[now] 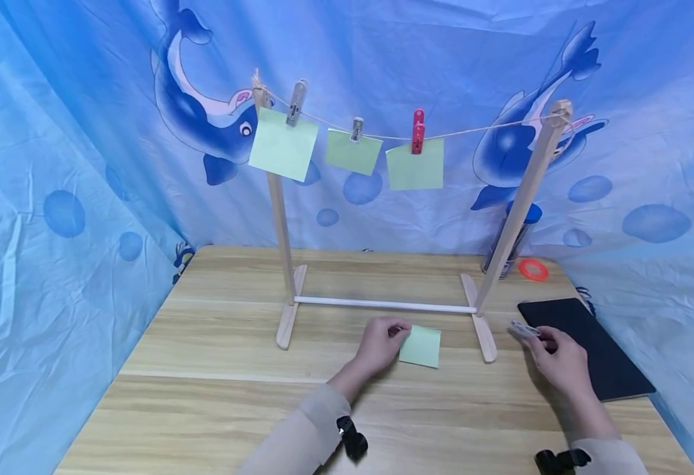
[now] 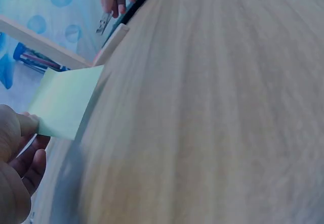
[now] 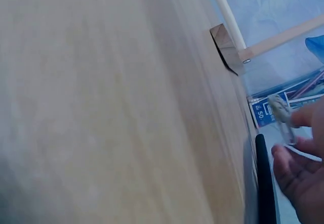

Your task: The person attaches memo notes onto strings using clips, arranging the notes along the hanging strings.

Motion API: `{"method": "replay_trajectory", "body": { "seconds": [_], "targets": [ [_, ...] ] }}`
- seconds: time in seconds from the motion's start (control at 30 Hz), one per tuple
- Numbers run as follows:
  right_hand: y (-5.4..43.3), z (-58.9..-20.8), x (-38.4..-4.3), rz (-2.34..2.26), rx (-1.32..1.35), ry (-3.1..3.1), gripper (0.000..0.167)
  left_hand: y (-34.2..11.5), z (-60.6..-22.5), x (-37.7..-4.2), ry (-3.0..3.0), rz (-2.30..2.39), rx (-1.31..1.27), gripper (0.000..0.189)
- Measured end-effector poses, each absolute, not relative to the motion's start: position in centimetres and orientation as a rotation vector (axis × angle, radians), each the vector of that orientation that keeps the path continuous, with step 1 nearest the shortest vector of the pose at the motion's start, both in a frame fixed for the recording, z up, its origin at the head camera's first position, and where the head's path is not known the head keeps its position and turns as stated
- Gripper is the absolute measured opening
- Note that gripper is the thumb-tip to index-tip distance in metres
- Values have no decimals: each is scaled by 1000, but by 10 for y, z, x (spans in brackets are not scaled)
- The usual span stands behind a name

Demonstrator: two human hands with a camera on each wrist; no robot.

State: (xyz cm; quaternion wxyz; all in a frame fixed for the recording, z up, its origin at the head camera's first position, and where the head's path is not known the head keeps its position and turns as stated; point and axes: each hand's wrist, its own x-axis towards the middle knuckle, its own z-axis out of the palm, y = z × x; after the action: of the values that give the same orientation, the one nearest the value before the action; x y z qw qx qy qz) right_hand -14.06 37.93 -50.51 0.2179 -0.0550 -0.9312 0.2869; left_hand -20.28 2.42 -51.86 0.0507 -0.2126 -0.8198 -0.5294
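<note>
My left hand (image 1: 380, 344) pinches one edge of a pale green paper square (image 1: 421, 346), which is held just above the table in the left wrist view. Off to the right, my right hand (image 1: 563, 361) holds a grey clothespin (image 1: 525, 328) between thumb and fingers, beside the black flat board. Beyond both hands stands a wooden frame with a string (image 1: 472, 133) tied between its posts. Three green paper squares hang there: one by a large grey clothespin (image 1: 297, 102), one by a small grey clothespin (image 1: 356, 129), one by a red clothespin (image 1: 418, 130).
The frame's right post (image 1: 522, 211), white crossbar (image 1: 382, 304) and feet stand on the wooden table (image 1: 216, 349). A clear jar with a blue lid (image 1: 532, 212) stands behind the right post, near an orange ring (image 1: 534, 269). A black board (image 1: 590, 343) lies at the right.
</note>
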Motion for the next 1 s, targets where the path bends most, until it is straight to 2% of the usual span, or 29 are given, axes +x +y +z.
{"method": "replay_trajectory", "body": {
  "seconds": [0.43,0.6,0.7,1.0],
  "targets": [
    [371,-483,-142,1328,-455,-2273,43,12,-482,-205,-2385,-1643,-601,11],
    [369,-480,-143,1774,-334,-2034,29,12,-465,-203,-2307,-1824,-593,15],
    [368,-476,-144,2026,-237,-1881,30,13,-457,-202,-2252,-1927,-609,11],
    [364,-468,-148,2133,-148,-1678,33,14,-441,-201,-2291,-1904,-622,14]
  ]
}}
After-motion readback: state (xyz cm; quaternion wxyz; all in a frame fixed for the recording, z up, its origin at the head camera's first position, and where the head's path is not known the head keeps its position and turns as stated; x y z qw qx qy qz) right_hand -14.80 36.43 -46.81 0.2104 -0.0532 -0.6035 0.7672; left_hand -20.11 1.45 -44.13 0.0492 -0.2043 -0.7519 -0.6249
